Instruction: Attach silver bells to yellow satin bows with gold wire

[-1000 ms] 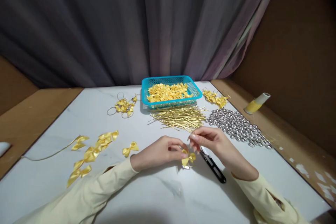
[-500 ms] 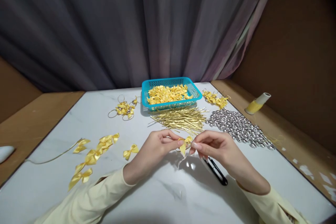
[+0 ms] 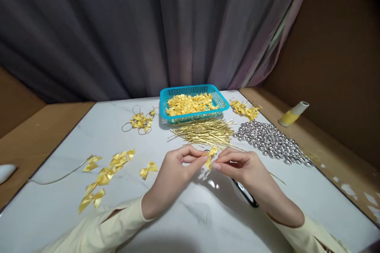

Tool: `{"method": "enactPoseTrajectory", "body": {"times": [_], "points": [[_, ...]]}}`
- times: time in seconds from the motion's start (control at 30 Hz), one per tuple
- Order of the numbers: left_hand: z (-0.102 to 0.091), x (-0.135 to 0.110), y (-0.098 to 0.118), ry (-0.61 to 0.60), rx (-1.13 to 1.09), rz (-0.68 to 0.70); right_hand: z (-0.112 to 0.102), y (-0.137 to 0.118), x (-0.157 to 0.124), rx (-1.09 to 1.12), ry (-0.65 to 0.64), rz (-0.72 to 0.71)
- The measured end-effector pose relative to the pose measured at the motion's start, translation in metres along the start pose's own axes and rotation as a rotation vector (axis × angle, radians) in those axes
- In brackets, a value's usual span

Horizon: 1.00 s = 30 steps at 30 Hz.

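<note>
My left hand (image 3: 181,168) pinches a yellow ribbon bow (image 3: 210,158) between thumb and fingertips, above the table. Beside the bow, my right hand (image 3: 243,168) has its thumb and fingers pressed together; whatever it grips is too small to make out. A gold strand (image 3: 278,178) shows past the right wrist, its other end hidden. Partly under the right hand lies a black-handled tool (image 3: 246,193), whose kind I cannot tell. A single bow (image 3: 148,169) rests left of my left hand, and several more bows (image 3: 104,176) lie in a row farther left.
Behind my hands sit a pile of gold ties (image 3: 204,132) and a blue basket (image 3: 194,118) of yellow bows. Silver beads (image 3: 271,140) spread at right, near bows with ties (image 3: 245,109) and a yellow thread spool (image 3: 292,114). Looped bows (image 3: 141,121) lie back left.
The bow in my left hand has turned and risen slightly. My right hand has shifted a little away from it, and a gold strand now shows beyond the right wrist.
</note>
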<state>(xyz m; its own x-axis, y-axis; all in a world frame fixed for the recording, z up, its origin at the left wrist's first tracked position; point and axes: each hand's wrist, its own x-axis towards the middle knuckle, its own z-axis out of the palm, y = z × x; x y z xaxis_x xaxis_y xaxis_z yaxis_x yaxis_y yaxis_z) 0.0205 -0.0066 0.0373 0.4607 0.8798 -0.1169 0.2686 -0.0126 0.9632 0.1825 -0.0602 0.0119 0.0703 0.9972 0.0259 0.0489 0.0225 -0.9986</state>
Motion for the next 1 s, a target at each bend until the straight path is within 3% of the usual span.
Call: {"method": "enactPoseTrajectory", "body": {"times": [0.3, 1.0], "points": [[0.0038, -0.0036, -0.0023, 0.002, 0.07, 0.069, 0.0013, -0.0008, 0.0008, -0.012, 0.059, 0.072], [0.0051, -0.0028, -0.0007, -0.032, 0.016, 0.011, -0.0033, -0.0013, 0.0034, 0.058, 0.123, 0.11]]}}
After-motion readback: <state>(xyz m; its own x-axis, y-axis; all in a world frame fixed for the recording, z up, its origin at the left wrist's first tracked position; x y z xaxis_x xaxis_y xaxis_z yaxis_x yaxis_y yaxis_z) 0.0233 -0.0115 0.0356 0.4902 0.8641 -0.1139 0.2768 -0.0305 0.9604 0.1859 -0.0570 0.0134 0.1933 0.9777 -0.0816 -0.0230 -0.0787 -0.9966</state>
